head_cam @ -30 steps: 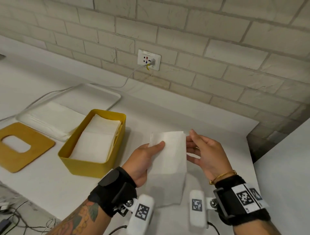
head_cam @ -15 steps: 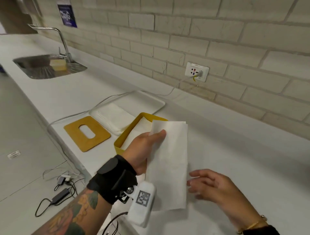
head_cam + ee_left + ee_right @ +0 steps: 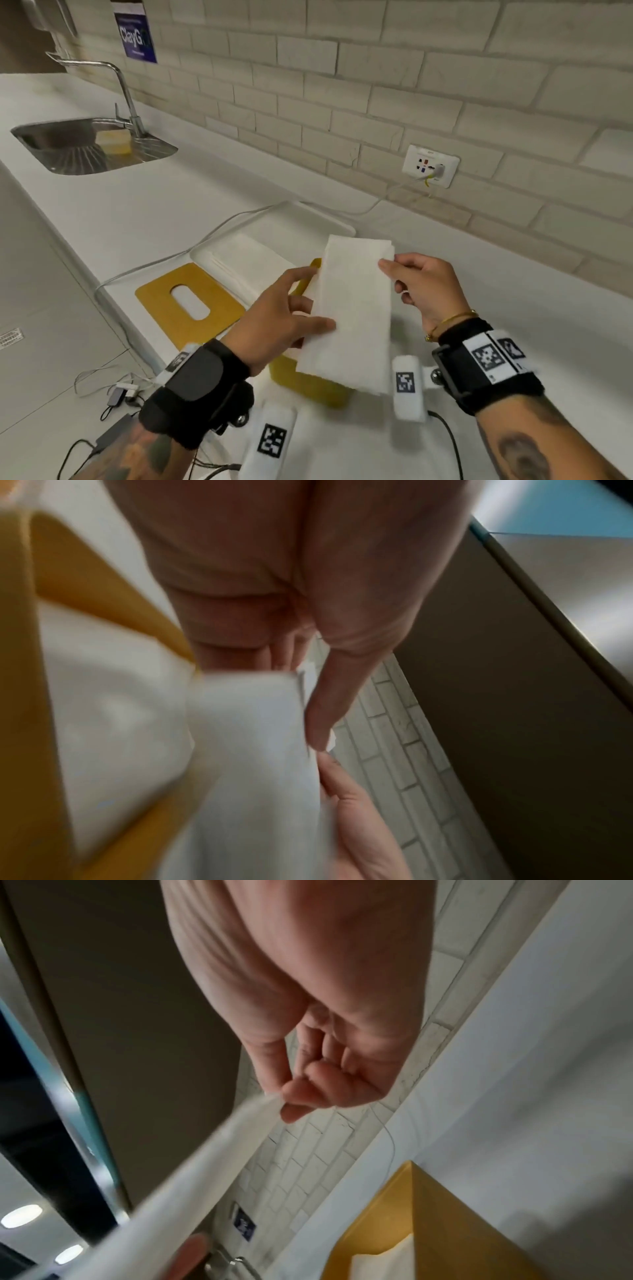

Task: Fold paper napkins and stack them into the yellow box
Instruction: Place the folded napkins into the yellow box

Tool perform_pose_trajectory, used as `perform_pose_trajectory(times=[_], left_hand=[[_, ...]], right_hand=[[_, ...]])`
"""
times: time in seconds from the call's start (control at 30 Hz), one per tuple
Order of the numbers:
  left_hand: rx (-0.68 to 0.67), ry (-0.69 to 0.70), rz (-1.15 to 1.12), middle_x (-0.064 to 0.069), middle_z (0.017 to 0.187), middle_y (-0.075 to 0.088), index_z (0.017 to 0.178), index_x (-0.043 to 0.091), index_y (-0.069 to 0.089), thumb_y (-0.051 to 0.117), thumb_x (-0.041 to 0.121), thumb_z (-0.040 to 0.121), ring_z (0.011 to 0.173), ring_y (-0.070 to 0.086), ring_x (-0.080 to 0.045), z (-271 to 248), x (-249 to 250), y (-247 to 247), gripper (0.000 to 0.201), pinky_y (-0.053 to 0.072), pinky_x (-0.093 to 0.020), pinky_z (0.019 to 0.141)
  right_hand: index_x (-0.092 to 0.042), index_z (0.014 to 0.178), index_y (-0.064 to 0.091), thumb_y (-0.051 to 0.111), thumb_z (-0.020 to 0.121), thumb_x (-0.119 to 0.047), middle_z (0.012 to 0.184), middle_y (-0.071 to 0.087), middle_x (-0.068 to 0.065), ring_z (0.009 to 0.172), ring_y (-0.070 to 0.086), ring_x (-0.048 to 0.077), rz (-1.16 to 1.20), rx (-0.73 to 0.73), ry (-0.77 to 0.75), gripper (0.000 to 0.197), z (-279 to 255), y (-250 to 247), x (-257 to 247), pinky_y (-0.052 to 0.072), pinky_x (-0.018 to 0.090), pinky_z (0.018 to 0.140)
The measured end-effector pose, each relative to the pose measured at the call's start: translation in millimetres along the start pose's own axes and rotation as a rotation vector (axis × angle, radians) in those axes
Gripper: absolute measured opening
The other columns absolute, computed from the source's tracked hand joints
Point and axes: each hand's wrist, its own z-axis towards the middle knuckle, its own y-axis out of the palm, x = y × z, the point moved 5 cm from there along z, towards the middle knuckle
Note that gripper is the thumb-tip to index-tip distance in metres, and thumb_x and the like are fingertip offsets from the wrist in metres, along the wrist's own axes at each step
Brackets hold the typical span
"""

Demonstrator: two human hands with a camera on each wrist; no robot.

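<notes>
Folded white paper napkin (image 3: 352, 308) held above yellow plastic box (image 3: 308, 387): left hand (image 3: 281, 318) pinching at 9 o'clock, right hand (image 3: 424, 287) at 2 o'clock.

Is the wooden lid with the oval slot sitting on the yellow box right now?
No, the wooden lid with the oval slot lies flat on the white counter, left of the yellow box.
</notes>
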Motion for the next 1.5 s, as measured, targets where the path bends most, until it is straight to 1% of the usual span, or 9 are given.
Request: perform_pose_trajectory(times=[0.1,0.27,0.53,0.73,0.83,0.97,1.2,1.3,1.5], left_hand=[[0.067,0.022,0.273,-0.002,0.099,0.069,0.138,0.044,0.044,0.085,0.019,0.081,0.076,0.07,-0.018,12.6,-7.6,-31.3,0.075,0.06,-0.027,0.065],[0.022,0.155,0.679,0.011,0.119,0.059,0.141,0.034,0.049,0.074,0.02,0.091,0.088,0.057,-0.008,29.4,-19.1,-30.5,0.059,0.051,-0.018,0.076],[-0.235,0.266,1.077,0.007,0.139,0.038,0.142,0.029,0.043,0.062,0.021,0.097,0.101,0.06,-0.015,42.6,-14.1,-25.0,0.05,0.048,-0.025,0.09],[-0.293,0.41,1.209,0.009,0.135,0.047,0.141,0.033,0.054,0.06,0.034,0.1,0.112,0.057,-0.013,76.6,39.6,-37.2,0.041,0.044,-0.024,0.095],[-0.461,0.489,1.213,0.007,0.132,0.059,0.133,0.032,0.063,0.059,0.024,0.102,0.116,0.056,-0.013,99.7,60.0,-11.6,0.033,0.043,-0.023,0.094],[-0.772,0.444,1.435,0.003,0.144,0.057,0.14,0.026,0.06,0.048,0.02,0.106,0.13,0.053,-0.019,127.7,43.3,42.0,0.037,0.041,-0.03,0.107],[-0.921,0.322,1.864,-0.013,0.144,0.056,0.144,0.005,0.052,0.03,0.024,0.111,0.13,0.052,-0.029,159.7,2.8,71.2,0.044,0.039,-0.031,0.099],[-0.948,0.281,1.899,-0.013,0.125,0.061,0.138,0.003,0.056,0.034,0.021,0.109,0.114,0.056,-0.029,162.3,3.3,70.9,0.04,0.036,-0.03,0.081],[-0.967,0.272,1.889,-0.006,0.107,0.058,0.139,0.007,0.057,0.056,0.031,0.102,0.099,0.054,-0.022,153.8,5.4,77.7,0.044,0.038,-0.029,0.08]], right_hand=[[-0.019,0.076,0.071,0.083,0.083,-0.017,0.074,0.067,-0.006,0.067,0.058,0.012,-0.221,0.054,-0.001,0.014,23.1,23.1,12.6,0.046,0.023,0.07],[-0.024,0.085,0.067,0.082,0.082,-0.026,0.091,0.072,-0.002,0.092,0.067,0.022,-0.544,0.14,0.043,0.016,34.6,43.3,38.7,0.054,0.03,0.083],[-0.026,0.094,0.053,0.076,0.087,-0.033,0.078,0.063,-0.012,0.086,0.063,0.021,-0.845,0.171,0.035,0.024,30.8,56.8,37.2,0.05,0.043,0.095],[-0.029,0.099,0.056,0.074,0.088,-0.045,0.099,0.055,-0.012,0.095,0.053,0.013,-0.869,0.245,-0.22,0.026,2.6,56.7,12.9,0.037,0.033,0.086],[-0.035,0.101,0.063,0.07,0.09,-0.045,0.102,0.058,-0.017,0.095,0.055,0.006,-0.832,-0.069,-0.232,0.016,-32.5,68.1,1.7,0.047,0.029,0.089],[-0.035,0.131,0.062,0.054,0.095,-0.062,0.134,0.053,-0.022,0.123,0.045,-0.002,-0.968,-0.502,-0.139,0.045,-78.9,102.6,9.0,0.037,0.021,0.109],[-0.02,0.138,0.057,0.046,0.095,-0.068,0.139,0.049,-0.003,0.126,0.042,0.019,-1.223,-0.679,-0.063,0.066,-99.4,125.5,37.1,0.041,0.038,0.106],[-0.016,0.135,0.058,0.048,0.097,-0.062,0.133,0.05,0.001,0.121,0.044,0.022,-1.262,-0.673,-0.092,0.06,-99.8,132.6,45.8,0.043,0.039,0.101],[-0.013,0.134,0.059,0.051,0.098,-0.054,0.132,0.05,0.004,0.119,0.044,0.025,-1.285,-0.686,-0.106,0.055,-95.2,136.8,48.0,0.042,0.039,0.098]])
